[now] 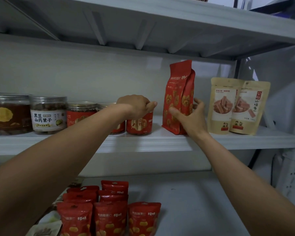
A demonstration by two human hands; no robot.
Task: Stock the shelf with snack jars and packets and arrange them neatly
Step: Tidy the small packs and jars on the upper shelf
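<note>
Our left hand (134, 104) curls on 1 red jar (140, 125); right hand (191, 118), fingers spread, grips 1 red bag (179, 86); 2 tan packets (221, 106) at 3 o'clock.

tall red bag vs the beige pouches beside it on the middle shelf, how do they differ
The tall red bag stands clearly taller than the beige pouches. The tall red bag is printed with yellow nut shapes; the beige pouches carry a white panel picturing reddish sticks. The right hand grips the tall red bag, while nothing touches the beige pouches. Both stand upright on the middle shelf.
</note>
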